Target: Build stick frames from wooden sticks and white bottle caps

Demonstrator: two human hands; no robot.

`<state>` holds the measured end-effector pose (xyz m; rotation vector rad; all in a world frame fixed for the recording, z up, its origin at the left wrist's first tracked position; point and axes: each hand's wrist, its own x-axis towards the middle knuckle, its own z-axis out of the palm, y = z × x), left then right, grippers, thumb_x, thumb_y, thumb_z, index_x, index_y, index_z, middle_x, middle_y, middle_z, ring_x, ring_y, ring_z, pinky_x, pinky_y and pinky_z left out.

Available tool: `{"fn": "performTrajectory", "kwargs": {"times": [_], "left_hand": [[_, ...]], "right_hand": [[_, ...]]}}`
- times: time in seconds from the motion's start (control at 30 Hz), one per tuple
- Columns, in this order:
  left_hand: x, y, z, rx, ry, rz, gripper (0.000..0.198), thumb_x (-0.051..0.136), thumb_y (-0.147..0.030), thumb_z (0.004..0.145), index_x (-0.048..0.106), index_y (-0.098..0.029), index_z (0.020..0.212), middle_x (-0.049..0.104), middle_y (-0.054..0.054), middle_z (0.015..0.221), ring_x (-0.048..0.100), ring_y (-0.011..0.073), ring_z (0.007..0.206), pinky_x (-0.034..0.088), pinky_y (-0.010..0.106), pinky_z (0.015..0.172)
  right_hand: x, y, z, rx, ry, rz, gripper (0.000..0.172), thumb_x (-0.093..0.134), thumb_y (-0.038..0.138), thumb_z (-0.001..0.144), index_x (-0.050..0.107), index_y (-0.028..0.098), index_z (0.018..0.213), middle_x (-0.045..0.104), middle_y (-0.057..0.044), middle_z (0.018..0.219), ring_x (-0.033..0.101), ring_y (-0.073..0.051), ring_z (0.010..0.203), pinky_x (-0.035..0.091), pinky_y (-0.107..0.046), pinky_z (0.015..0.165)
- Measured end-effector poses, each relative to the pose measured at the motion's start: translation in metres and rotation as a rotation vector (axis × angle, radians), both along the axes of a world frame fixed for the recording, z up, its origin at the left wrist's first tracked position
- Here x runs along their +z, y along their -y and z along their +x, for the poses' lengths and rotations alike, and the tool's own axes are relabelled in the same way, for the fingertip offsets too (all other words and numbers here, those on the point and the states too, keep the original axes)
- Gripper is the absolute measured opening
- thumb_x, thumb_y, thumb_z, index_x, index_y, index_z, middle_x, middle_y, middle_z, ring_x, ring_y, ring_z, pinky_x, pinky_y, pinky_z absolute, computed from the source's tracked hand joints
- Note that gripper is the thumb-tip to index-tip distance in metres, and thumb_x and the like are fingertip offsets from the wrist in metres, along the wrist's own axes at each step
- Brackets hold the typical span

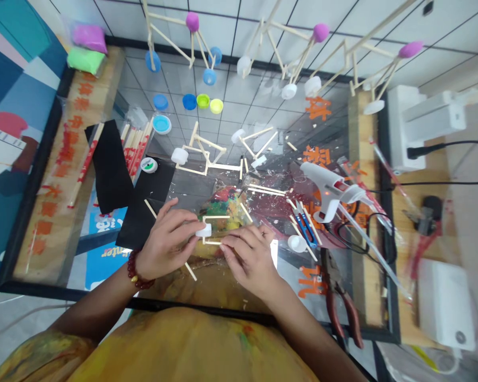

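Note:
A small white bottle cap is pinched between the thumb and fingers of my left hand. Thin wooden sticks joined in a U-shaped frame meet the cap, with their open side to the right. My right hand pinches the end of the frame's near stick. One loose stick passes under my left hand. Just beyond my hands lies a larger stick assembly with a white cap at its left. Another small stick piece with a white cap rests to its right.
A white hot glue gun, blue snips and pliers lie to the right. Stick figures with pink balls stand along the back. Coloured caps, black sheets and wrapped chopsticks are to the left and back.

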<state>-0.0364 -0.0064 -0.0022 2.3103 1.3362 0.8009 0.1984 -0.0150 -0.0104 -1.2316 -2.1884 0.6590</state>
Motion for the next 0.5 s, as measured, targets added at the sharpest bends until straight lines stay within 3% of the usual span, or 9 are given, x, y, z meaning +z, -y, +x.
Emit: {"fn": "performTrajectory", "kwargs": {"times": [0.5], "left_hand": [[-0.0007, 0.0010, 0.0035, -0.009, 0.095, 0.000, 0.035, 0.063, -0.002, 0.078, 0.061, -0.023, 0.106, 0.065, 0.003, 0.097, 0.065, 0.0146, 0.093, 0.041, 0.051, 0.115]], "right_hand": [[-0.0032, 0.0010, -0.0008, 0.015, 0.015, 0.025, 0.011, 0.063, 0.019, 0.091, 0.067, 0.025, 0.099, 0.071, -0.001, 0.096, 0.059, -0.018, 0.089, 0.027, -0.042, 0.084]]}}
